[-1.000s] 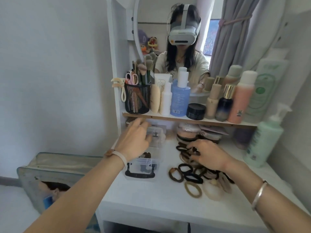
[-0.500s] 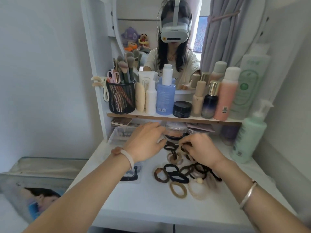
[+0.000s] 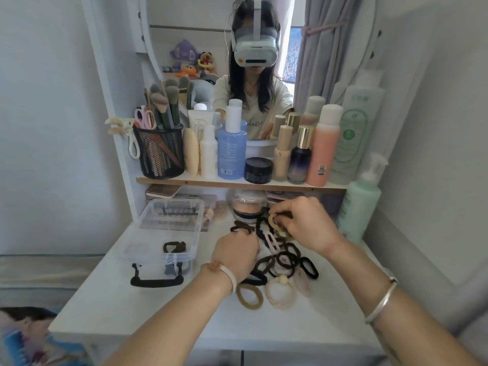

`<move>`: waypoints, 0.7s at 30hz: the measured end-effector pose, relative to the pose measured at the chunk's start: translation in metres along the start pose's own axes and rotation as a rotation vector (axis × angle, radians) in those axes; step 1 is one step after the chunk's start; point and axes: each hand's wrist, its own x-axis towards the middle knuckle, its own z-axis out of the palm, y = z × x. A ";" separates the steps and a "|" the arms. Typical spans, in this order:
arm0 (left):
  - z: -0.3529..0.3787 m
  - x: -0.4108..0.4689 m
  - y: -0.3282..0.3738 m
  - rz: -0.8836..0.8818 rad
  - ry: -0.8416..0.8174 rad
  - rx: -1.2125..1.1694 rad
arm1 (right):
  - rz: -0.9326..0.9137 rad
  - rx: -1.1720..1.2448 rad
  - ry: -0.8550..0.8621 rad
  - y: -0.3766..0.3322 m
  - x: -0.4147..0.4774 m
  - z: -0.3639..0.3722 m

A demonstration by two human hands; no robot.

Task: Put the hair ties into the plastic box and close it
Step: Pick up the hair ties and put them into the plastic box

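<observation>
1. Head view: right hand (image 3: 306, 225) pinches a tan hair tie (image 3: 274, 220) at the far edge of the pile of hair ties (image 3: 282, 262), apparently to carry it over.
2. Left hand (image 3: 235, 252), curled knuckles-up on the pile's left edge; grasp cannot be told.
3. Plastic box (image 3: 169, 231), left of the pile, open for loading, one dark tie (image 3: 174, 247) inside.
4. Lid (image 3: 155, 276) lies in front of the box.
</observation>
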 end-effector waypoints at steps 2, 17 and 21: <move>-0.003 0.000 0.002 -0.003 0.033 0.018 | 0.007 0.006 0.008 0.001 0.000 -0.002; -0.017 -0.008 -0.004 -0.026 0.081 -0.051 | -0.077 0.060 0.119 -0.022 0.003 -0.022; -0.046 -0.007 -0.011 -0.026 0.233 -0.097 | -0.067 0.067 0.138 -0.025 0.006 -0.025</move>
